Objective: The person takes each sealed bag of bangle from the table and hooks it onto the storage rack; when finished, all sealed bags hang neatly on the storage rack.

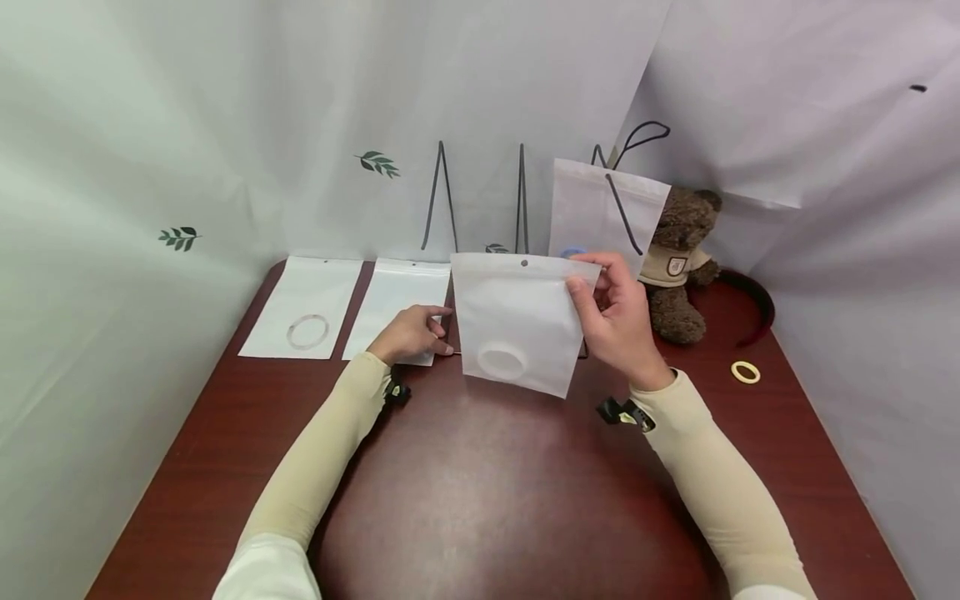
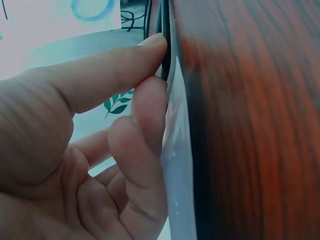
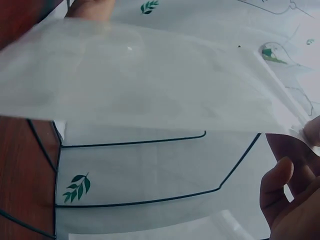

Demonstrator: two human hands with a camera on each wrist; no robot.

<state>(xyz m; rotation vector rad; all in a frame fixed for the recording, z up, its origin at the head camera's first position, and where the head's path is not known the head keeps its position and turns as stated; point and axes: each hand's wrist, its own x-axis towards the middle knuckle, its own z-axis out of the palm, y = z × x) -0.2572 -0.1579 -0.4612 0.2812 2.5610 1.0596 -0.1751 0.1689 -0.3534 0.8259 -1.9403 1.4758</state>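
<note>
White bag (image 1: 513, 312), pinched by our right hand (image 1: 618, 321), presumably for hanging: next, align its hole (image 1: 525, 262) with the table's (image 1: 480, 492) far-edge hook (image 1: 522, 158).

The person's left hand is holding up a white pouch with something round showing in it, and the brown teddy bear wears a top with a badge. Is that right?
Not quite: it's the right hand, as the head view shows, that holds up the white pouch with something round showing in it. The brown teddy bear does wear a top with a badge.
</note>
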